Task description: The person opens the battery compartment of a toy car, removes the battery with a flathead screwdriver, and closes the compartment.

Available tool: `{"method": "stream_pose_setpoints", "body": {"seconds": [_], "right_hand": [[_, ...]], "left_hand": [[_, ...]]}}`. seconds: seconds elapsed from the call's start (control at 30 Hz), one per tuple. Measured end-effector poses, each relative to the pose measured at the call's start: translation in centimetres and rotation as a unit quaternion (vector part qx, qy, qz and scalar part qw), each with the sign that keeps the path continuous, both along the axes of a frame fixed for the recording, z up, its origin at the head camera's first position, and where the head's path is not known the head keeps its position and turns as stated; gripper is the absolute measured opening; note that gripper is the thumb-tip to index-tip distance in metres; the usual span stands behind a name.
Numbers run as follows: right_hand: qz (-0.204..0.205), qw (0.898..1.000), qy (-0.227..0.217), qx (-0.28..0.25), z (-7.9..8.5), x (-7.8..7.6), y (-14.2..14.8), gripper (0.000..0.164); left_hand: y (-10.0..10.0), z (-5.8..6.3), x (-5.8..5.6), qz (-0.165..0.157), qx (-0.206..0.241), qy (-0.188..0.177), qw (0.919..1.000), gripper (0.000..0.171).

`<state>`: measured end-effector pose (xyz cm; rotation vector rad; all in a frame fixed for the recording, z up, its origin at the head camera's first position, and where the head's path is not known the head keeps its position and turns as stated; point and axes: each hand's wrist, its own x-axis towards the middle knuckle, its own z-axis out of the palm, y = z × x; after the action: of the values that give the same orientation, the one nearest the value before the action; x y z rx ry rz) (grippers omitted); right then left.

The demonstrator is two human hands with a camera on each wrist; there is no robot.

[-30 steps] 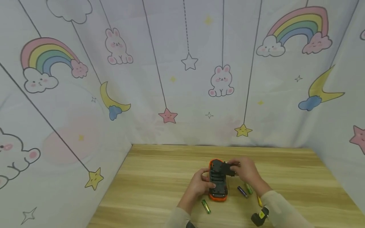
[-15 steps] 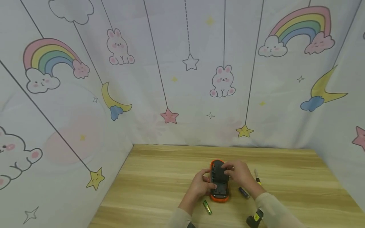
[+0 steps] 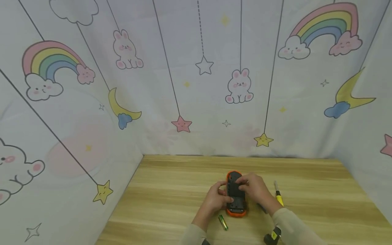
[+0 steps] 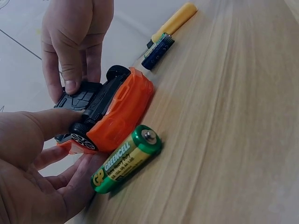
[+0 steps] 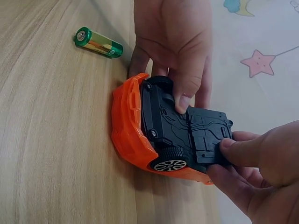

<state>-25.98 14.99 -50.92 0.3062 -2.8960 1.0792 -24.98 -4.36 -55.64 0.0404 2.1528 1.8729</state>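
Observation:
An orange toy car [image 3: 236, 213] lies upside down on the table, its black underside and wheels facing up. My left hand [image 3: 215, 199] grips it by the side, thumb pressed on the underside, as the right wrist view shows. Between thumb and fingers my right hand [image 3: 255, 188] pinches a flat black battery cover [image 5: 208, 135], which lies over the middle of the underside. The cover hides the battery slots beneath it. Close in front of the car lies a green and gold battery [image 4: 126, 158].
Right of the car, a dark battery [image 4: 156, 53] lies beside another green one [image 4: 164, 37], partly hidden by my right hand in the head view. Beyond them is a yellow-handled screwdriver [image 3: 278, 195]. A printed cloth wall [image 3: 208, 143] rises behind the wooden table [image 3: 171, 177].
My right hand has moved left with the battery cover, from the car's right edge onto its underside, covering the exposed slots. The screwdriver has come into fuller view. My left hand keeps its grip.

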Motion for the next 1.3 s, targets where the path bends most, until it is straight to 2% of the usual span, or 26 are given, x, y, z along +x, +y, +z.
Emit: {"method": "stream_pose_setpoints", "body": {"seconds": [0.3,0.47,0.67,0.9,1.13,1.3], "right_hand": [[0.011,0.999,0.022,0.021,-0.38,-0.02,-0.38,0.019],[0.022,0.999,0.027,0.04,-0.01,-0.28,-0.35,0.02],[0.025,0.999,-0.003,0.035,0.34,-0.58,-0.13,0.023],[0.018,0.999,-0.047,-0.002,0.16,-0.4,0.08,0.024],[0.016,0.998,-0.059,-0.029,0.31,-0.24,0.31,0.024],[0.032,0.999,-0.028,0.003,0.26,-0.38,0.16,0.023]], "left_hand": [[0.06,0.22,0.03,0.002,-0.004,-0.011,0.9999,0.078],[0.04,0.54,-0.03,0.002,-0.001,-0.006,1.0,0.08],[0.11,0.62,0.02,0.006,-0.001,-0.002,1.0,0.081],[0.18,0.58,0.34,0.0,-0.013,-0.001,0.9999,0.078],[0.23,0.57,0.4,0.001,-0.011,0.003,0.9999,0.078],[0.24,0.3,0.28,0.002,-0.009,0.004,1.0,0.078]]}}
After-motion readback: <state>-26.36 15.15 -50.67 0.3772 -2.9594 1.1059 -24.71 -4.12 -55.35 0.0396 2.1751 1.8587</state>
